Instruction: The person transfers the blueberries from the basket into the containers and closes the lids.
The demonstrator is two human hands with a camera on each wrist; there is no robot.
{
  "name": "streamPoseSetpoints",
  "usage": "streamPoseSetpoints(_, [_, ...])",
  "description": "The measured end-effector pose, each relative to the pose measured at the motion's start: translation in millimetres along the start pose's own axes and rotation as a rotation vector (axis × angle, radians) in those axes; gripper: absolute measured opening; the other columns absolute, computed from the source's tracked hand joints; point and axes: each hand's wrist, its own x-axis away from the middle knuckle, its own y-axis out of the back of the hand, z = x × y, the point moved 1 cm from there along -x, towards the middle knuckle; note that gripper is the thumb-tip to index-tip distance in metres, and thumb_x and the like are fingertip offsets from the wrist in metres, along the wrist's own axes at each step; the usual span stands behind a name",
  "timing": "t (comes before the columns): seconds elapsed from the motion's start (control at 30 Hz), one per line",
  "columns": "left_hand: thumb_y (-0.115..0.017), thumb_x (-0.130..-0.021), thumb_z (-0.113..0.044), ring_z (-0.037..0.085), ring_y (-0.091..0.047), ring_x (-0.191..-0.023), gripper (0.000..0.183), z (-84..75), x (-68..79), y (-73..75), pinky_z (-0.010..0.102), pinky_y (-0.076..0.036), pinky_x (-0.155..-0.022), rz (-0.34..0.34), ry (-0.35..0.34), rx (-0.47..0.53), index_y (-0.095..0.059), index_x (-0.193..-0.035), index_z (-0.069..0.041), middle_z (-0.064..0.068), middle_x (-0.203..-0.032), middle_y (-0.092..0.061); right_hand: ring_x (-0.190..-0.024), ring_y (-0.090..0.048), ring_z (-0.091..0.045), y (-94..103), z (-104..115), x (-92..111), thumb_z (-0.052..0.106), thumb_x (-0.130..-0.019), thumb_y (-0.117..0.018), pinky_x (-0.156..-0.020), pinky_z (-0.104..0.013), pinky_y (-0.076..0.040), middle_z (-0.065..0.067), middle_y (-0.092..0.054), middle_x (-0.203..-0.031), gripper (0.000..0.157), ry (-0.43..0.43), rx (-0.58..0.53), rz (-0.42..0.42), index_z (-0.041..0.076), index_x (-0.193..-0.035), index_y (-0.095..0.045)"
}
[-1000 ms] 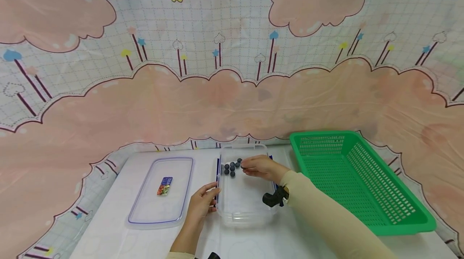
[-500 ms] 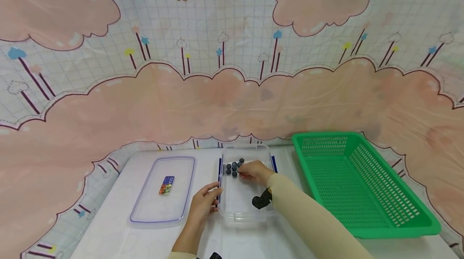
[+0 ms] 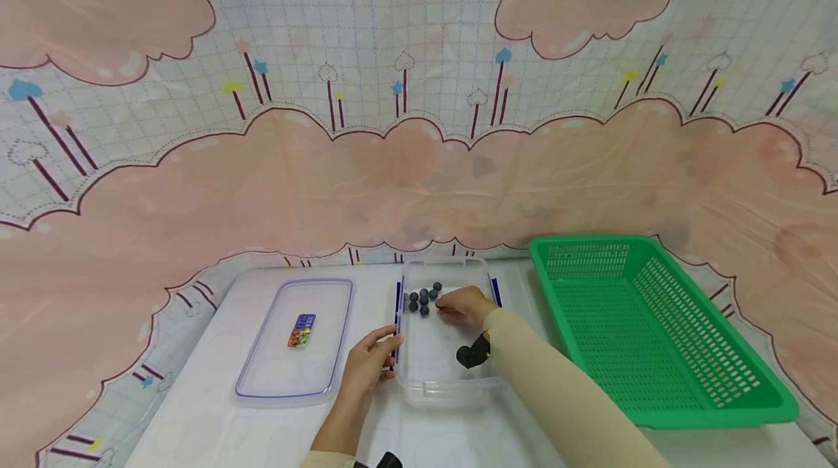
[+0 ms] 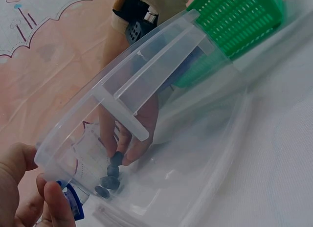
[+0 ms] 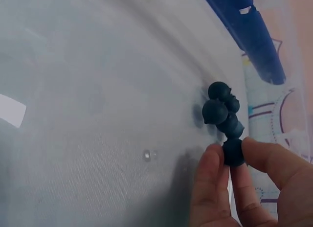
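A clear plastic box (image 3: 452, 385) with blue side clips stands in the middle of the table. Several blueberries (image 3: 423, 302) are clustered inside it, toward the far left. Reaching in from the right, my right hand (image 3: 466, 306) pinches one blueberry (image 5: 234, 152) between thumb and fingertips, right beside the cluster. My left hand (image 3: 368, 360) grips the box's left edge; in the left wrist view, its fingers (image 4: 57, 202) are by a blue clip (image 4: 73, 201). The undersides of the berries are hidden.
To the left, a clear lid (image 3: 281, 373) with a blue-purple seal lies flat, bearing a colourful label (image 3: 302, 330). A green perforated basket (image 3: 648, 351) stands to the right, close to my right forearm. A patterned cloth (image 3: 419, 184) hangs behind the white table (image 3: 196, 388).
My right hand has dipped lower into the box, left and nearer to me, then shifted slightly back. My left hand stays at the box's edge. The head view has shifted a little.
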Motion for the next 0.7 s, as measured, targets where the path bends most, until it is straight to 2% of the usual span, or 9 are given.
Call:
streamPoseSetpoints(0.17, [-0.071,-0.088,-0.02,0.008,-0.051,-0.06,0.043,-1.4,-0.9,-0.6,0.019,-0.048,-0.05,-0.013,0.0,0.0,-0.063,-0.128,-0.004,-0.002,-0.071,-0.055,-0.073,-0.062,-0.014,-0.7,-0.4,-3.2,-0.007,-0.086,-0.066,-0.078,-0.027,-0.058,-0.008,-0.064,-0.081,0.025,0.004,-0.003,0.01,-0.014,-0.11,-0.065])
streamPoseSetpoints(0.37, [-0.071,-0.088,-0.019,0.008,-0.05,-0.06,0.042,-1.2,-1.3,-0.6,0.019,-0.048,-0.049,-0.016,0.006,0.01,-0.064,-0.127,-0.003,-0.002,-0.071,-0.054,-0.075,-0.062,-0.015,-0.5,-0.1,-4.2,-0.008,-0.086,-0.067,-0.082,-0.029,-0.058,-0.011,-0.064,-0.086,0.026,-0.015,-0.03,0.009,-0.013,-0.111,-0.064])
streamPoseSetpoints(0.7, [-0.07,-0.089,-0.018,0.007,-0.05,-0.06,0.042,-2.4,0.0,-0.7,0.019,-0.048,-0.049,-0.013,0.011,0.015,-0.064,-0.127,-0.002,-0.002,-0.07,-0.053,-0.081,-0.064,-0.019,0.4,5.2,3.2,-0.006,-0.089,-0.064,-0.093,-0.036,-0.055,-0.014,-0.065,-0.093,0.025,-0.033,-0.049,0.032,-0.013,-0.113,-0.062])
